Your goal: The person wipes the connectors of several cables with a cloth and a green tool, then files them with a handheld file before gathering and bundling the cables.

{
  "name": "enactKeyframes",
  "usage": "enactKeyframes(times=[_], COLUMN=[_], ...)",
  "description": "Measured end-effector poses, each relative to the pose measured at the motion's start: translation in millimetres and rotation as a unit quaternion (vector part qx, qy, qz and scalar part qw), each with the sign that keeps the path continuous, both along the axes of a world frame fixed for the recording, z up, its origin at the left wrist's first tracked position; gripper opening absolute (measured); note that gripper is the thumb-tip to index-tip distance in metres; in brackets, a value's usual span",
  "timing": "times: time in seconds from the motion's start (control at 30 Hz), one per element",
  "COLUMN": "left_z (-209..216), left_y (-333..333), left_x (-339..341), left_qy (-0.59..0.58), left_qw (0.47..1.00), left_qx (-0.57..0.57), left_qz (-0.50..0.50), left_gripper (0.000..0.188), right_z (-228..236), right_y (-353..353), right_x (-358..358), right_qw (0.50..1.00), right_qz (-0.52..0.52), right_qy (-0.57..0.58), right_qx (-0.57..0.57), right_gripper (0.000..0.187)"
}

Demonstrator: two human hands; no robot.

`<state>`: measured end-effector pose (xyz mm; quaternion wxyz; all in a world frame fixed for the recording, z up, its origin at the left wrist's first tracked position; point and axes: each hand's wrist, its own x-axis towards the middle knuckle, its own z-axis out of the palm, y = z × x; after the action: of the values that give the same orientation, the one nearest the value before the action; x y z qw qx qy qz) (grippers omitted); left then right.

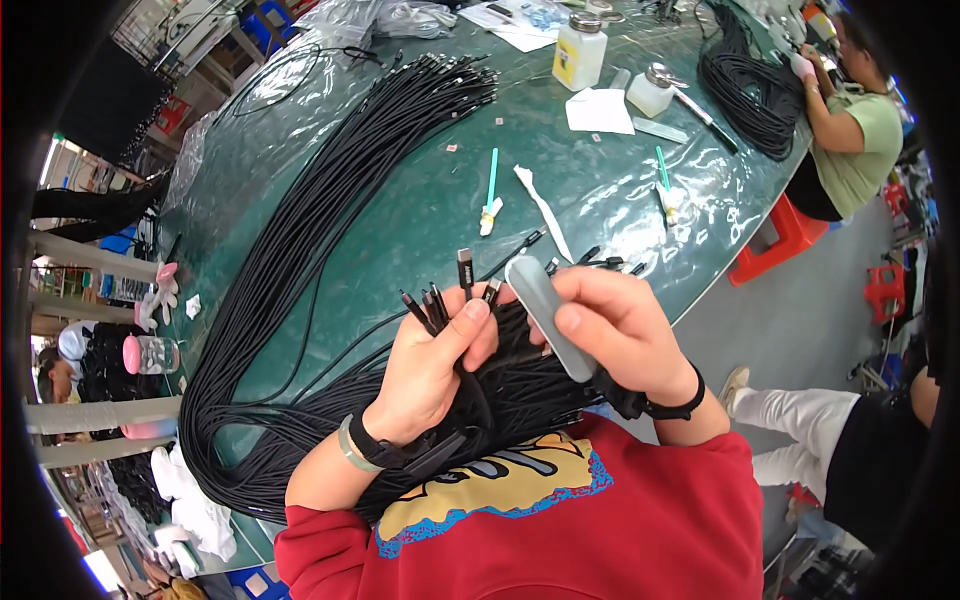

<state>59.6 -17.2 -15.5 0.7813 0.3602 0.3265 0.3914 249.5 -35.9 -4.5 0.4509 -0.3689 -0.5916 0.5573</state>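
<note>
Red sleeves at the lower edge; left hand [430,365] closed in a grip round a bunch of black cables [520,385], connector ends [465,272] fanned upward above the fingers; right hand [620,335] closed on a flat grey tool [548,315], touching the connectors; cable bundle lies over the near edge of the green counter [420,200]; beyond, a long cable loop [300,250], two teal brushes [490,190], white bottles [580,52]; far right, another person [855,130] beside more cables.

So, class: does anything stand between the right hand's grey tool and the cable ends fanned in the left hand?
Nothing visible. The right hand holds the grey tool right beside the cable ends gripped in the left hand.
</note>
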Motion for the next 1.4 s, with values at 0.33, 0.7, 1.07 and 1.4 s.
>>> enactKeyframes(times=[0.33,0.7,1.07,1.4], left_z=[15.3,16.3,17.5,22.1], left_y=[-3.5,-17.2,-19.8,-28.7], left_x=[-6.1,-3.8,-17.7,-9.1], left_qy=[0.138,0.142,0.108,0.165], left_qw=[0.988,0.983,0.990,0.981], left_qx=[0.066,0.110,0.083,0.104], left_qz=[-0.008,0.039,0.023,0.007], left_gripper=[0.021,0.017,0.010,0.007], right_z=[-2.5,22.9,3.3,6.7], right_y=[7.8,-1.2,-8.3,12.2], right_x=[-1.9,-25.8,-27.0,-39.4], right_qw=[0.996,0.978,0.977,0.960], right_qz=[-0.072,-0.041,-0.057,-0.095], right_qy=[-0.003,-0.067,-0.098,-0.150], right_qx=[0.046,0.195,0.183,0.215], right_gripper=[0.019,0.014,0.014,0.015])
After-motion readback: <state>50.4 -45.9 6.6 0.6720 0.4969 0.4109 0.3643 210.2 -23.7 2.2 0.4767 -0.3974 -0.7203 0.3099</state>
